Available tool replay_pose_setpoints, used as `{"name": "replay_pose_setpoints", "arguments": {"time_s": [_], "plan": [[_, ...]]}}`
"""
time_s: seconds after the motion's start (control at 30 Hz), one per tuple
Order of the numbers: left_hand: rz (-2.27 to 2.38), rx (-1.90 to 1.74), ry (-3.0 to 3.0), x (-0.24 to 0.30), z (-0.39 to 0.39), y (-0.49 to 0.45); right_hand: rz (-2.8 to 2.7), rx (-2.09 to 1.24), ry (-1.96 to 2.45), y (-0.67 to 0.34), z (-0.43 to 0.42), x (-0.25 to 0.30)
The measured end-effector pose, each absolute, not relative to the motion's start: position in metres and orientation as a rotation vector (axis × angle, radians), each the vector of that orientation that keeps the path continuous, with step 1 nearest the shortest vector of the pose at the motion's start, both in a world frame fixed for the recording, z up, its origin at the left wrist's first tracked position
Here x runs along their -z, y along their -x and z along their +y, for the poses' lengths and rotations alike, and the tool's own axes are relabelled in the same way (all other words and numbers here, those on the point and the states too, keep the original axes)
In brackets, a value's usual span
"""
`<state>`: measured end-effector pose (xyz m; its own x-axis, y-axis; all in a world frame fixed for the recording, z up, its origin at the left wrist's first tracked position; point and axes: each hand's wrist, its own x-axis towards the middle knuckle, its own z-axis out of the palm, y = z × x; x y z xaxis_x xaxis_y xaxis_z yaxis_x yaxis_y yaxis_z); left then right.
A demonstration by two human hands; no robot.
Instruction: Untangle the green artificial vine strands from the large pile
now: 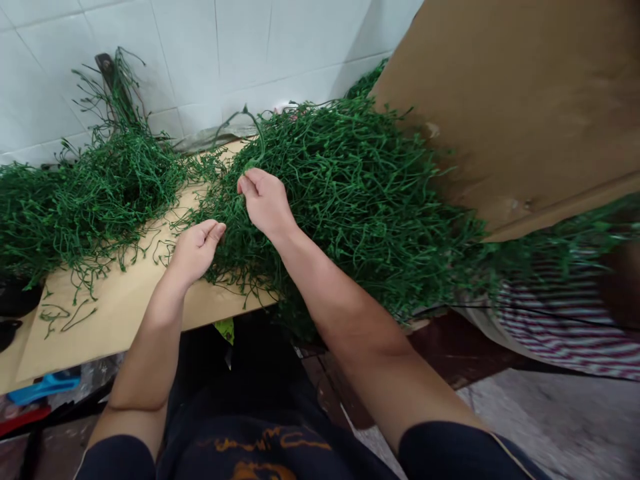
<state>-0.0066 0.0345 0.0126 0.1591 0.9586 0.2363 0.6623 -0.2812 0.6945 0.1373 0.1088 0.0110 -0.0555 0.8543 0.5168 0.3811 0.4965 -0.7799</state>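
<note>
A large heap of thin green plastic-looking stems (350, 193) with small knobbed ends lies in front of me. My right hand (267, 199) is at the heap's left side, thumb and finger pinched on a green stem (260, 137) that rises in a curve above them. Lower and to the left, my left hand (196, 250) is closed at the heap's near left edge. What its fingertips hold, if anything, cannot be made out. Both hands are over a cardboard sheet (125, 313) with a few loose stems on it.
A second green pile (100, 193) lies at the left, around an upright dark post (113, 83). At the right a big cardboard panel (525, 113) leans over the heap. A striped cloth (565, 327) is beyond it. Below the sheet lies a blue object (47, 388). White tiled wall (200, 53) behind.
</note>
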Motion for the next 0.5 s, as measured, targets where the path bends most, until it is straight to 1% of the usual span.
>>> {"name": "replay_pose_setpoints", "arguments": {"time_s": [0.17,0.37,0.5], "plan": [[1.592,-1.077,-2.036,-0.01,0.027,-0.005,-1.693,-0.496,1.19,-0.127,0.122,-0.019],[1.618,-1.267,-1.908,0.0,0.029,-0.011,-1.706,-0.495,1.293,-0.106,0.129,-0.023],[1.56,-1.323,-1.821,-0.003,0.016,-0.006,-1.62,-0.491,1.364,-0.121,0.15,-0.018]]}}
